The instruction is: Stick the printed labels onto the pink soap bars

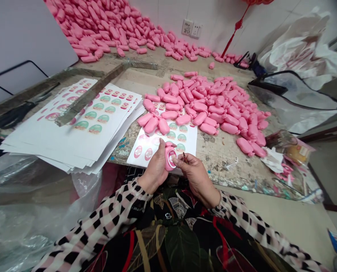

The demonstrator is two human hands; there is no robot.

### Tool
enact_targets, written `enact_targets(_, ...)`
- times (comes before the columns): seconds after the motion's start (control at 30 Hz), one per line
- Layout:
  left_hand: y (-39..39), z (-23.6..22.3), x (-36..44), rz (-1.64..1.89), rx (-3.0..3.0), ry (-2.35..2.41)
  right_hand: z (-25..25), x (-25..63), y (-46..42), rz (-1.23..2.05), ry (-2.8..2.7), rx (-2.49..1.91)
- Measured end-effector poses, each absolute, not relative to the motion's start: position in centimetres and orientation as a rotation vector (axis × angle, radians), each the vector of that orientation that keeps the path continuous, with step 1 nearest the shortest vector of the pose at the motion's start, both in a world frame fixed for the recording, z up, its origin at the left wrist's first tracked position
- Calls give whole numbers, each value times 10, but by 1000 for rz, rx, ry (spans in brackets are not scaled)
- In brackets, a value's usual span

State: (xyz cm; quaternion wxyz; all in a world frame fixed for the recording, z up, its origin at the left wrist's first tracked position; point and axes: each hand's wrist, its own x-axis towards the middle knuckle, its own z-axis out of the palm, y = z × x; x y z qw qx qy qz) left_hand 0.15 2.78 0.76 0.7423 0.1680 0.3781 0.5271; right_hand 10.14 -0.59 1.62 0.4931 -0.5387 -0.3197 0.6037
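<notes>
Label on the pink piece too small for legibility, red ornament partly beyond the top edge

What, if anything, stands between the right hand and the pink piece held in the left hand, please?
Nothing visible does: the left hand holds the pink piece, and the right hand has its thumb at the label on it. The thin brown tool in that hand is off to the side.

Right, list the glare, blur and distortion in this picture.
Head view: highlights on the clear plastic at lower left; wide-angle stretching toward the edges; upper-right corner darkened; pink bottle shows little blur, but small print on its label is unreadable.
</notes>
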Motion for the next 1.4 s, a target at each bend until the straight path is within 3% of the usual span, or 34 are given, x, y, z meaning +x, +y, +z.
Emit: enact_targets(1.4, 27, -1, 0, 1145, 400, 819, 6, 101, -7, 1492, -732, -1252)
